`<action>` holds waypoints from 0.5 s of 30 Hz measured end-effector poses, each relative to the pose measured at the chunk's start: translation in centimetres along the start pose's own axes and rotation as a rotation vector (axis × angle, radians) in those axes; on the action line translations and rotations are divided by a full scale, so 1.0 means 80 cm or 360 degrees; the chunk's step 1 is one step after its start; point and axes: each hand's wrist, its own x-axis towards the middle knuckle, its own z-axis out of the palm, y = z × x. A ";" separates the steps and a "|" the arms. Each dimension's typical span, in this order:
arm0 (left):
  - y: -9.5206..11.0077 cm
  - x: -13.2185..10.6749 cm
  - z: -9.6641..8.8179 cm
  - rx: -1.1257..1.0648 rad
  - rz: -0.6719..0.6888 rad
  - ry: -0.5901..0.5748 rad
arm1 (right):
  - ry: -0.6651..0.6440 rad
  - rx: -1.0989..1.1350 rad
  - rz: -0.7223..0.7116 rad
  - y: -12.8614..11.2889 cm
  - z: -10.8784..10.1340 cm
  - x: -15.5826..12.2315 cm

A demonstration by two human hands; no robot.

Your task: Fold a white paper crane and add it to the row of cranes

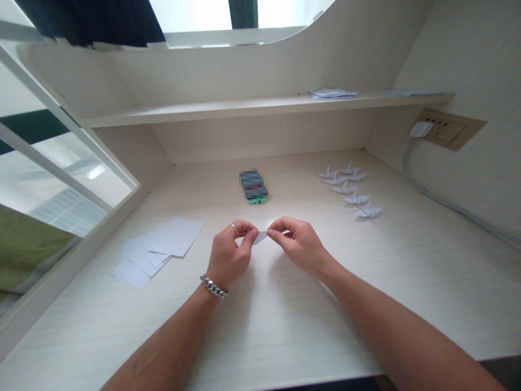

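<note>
Between my two hands is a small piece of folded white paper [261, 236], pinched at both ends above the desk. My left hand [233, 247], with a ring and a chain bracelet, grips its left end between thumb and fingers. The right end is in the pinch of my right hand [299, 243]. Fingertips cover parts of the paper, so its full shape is hidden. Left of my hands lie several loose white paper sheets [179, 237], overlapping. At the back right stand several folded paper cranes [357, 199] in a loose cluster.
A phone with a green edge [254, 187], its face blurred, lies beyond my hands. A shelf [228, 110] runs across the back with a stack of paper [334, 94] on it. On the right wall, a white plug [421, 128] sits in a socket, its cable [443, 202] trailing along the desk's side.
</note>
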 end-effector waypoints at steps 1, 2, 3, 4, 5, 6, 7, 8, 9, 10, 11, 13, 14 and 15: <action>0.000 0.000 0.000 0.0001 -0.0012 0.0003 | -0.0004 0.0003 0.0014 0.001 0.000 0.000; -0.001 0.001 0.000 -0.0003 -0.0025 0.0002 | -0.0006 -0.0006 0.0020 0.001 0.000 0.000; -0.001 0.001 -0.001 -0.0014 -0.0039 -0.0001 | -0.0005 -0.0020 0.0016 0.001 -0.001 0.001; 0.000 0.001 -0.001 -0.0028 -0.0051 -0.0006 | 0.0001 -0.0027 0.0010 0.002 0.000 0.001; 0.000 0.001 -0.001 -0.0044 -0.0061 -0.0010 | 0.0009 -0.0020 0.0007 0.002 0.000 0.001; 0.000 0.001 -0.001 -0.0060 -0.0069 -0.0010 | 0.0013 0.0000 0.0010 0.002 0.000 0.001; 0.000 0.001 -0.001 -0.0073 -0.0076 -0.0009 | 0.0008 0.0026 0.0018 0.002 0.000 0.001; -0.001 0.001 -0.001 -0.0087 -0.0085 -0.0006 | -0.0005 0.0048 0.0028 0.002 0.000 0.002; -0.001 0.001 0.000 -0.0106 -0.0095 -0.0008 | -0.0019 0.0054 0.0036 0.002 0.000 0.002; -0.003 0.002 0.000 -0.0137 -0.0106 -0.0016 | -0.0032 0.0044 0.0041 0.002 -0.001 0.002; -0.004 0.002 0.000 -0.0183 -0.0119 -0.0030 | -0.0036 0.0021 0.0043 0.002 -0.001 0.003; -0.007 0.003 0.000 -0.0298 -0.0159 -0.0056 | -0.0016 -0.0034 0.0049 0.003 -0.003 0.004; -0.008 0.004 0.000 -0.0352 -0.0184 -0.0062 | -0.0007 -0.0054 0.0057 0.004 -0.004 0.004; -0.009 0.005 0.000 -0.0389 -0.0212 -0.0062 | -0.0004 -0.0063 0.0068 0.005 -0.005 0.005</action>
